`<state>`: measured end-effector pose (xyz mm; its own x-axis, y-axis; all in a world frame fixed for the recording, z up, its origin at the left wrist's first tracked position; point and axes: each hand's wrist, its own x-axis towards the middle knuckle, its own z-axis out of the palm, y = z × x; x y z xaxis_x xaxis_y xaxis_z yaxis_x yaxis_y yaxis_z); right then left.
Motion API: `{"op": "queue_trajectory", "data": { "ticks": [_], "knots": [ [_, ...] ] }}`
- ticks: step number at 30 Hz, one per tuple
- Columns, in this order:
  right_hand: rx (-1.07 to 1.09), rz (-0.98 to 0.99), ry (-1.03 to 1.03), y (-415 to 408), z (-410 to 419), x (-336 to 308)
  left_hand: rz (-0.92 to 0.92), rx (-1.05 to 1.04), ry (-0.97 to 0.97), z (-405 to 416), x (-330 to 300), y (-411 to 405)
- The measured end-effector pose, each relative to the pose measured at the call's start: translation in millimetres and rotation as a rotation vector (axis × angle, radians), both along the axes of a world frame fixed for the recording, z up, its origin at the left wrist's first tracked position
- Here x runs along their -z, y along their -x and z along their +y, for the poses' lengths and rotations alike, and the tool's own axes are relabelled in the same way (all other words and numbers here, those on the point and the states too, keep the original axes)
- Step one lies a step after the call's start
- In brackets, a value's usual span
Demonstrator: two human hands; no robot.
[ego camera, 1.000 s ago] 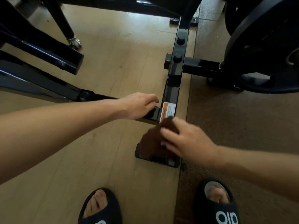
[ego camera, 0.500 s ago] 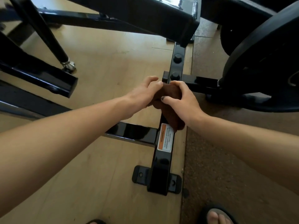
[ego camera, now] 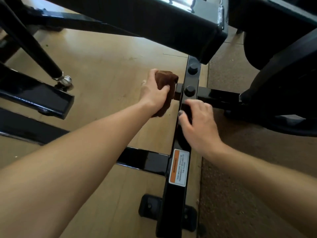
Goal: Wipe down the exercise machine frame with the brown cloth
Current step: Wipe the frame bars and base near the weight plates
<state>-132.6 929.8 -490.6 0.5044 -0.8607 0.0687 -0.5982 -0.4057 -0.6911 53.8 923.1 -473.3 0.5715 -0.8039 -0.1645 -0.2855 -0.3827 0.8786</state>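
Black steel frame rail [ego camera: 181, 152] runs along the floor, the landmark here. Cloth has changed hands: half a second back both hands met on it above the rail; now the left hand [ego camera: 152, 93] alone grips the brown cloth [ego camera: 167, 79], bunched, just left of the rail and against the stub end of the crossbar [ego camera: 217, 96]. Judgement: wiping moves on to the crossbar joint. Right hand [ego camera: 197, 122] rests on the rail, fingers loosely bent, holding nothing. Weight plate [ego camera: 281, 100] sits right of the rail, crowding the crossbar. Two bolt caps [ego camera: 189, 91] on the rail could snag the cloth. Warning label [ego camera: 179, 170] lies nearer along it.
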Motion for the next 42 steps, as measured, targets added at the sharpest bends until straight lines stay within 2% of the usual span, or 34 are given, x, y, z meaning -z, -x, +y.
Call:
{"op": "queue_trajectory", "data": {
  "ticks": [2,5,10,15,21,24,26,32,35,40,42],
  "knots": [
    [-0.054,0.126,0.020,-3,11,12,-0.177,0.054,-0.010,-19,1,-2],
    [-0.026,0.090,0.035,-4,18,23,-0.313,0.139,-0.058,-47,8,7],
    [-0.023,0.141,0.119,-7,15,28,-0.238,0.103,-0.172,-75,22,14],
    [-0.019,0.172,0.098,-9,16,27,-0.305,0.177,-0.202,-69,22,7],
    [-0.022,0.165,0.090,-8,18,22,-0.251,0.383,-0.270,-37,2,-3],
    [-0.023,0.167,0.087,-5,19,20,-0.264,0.584,-0.391,-8,-2,-8],
    [-0.034,0.158,0.089,-2,20,21,-0.269,0.647,-0.468,14,3,-12],
    [-0.034,0.240,0.130,-4,19,20,-0.183,0.440,-0.368,54,-11,-29],
    [-0.057,0.306,0.179,-5,19,19,-0.200,0.471,-0.310,76,-27,-26],
    [-0.066,0.392,0.253,-6,17,13,-0.431,0.600,-0.235,129,-41,7],
    [-0.075,0.395,0.263,-5,16,12,-0.429,0.624,-0.193,153,-38,24]
  ]
}}
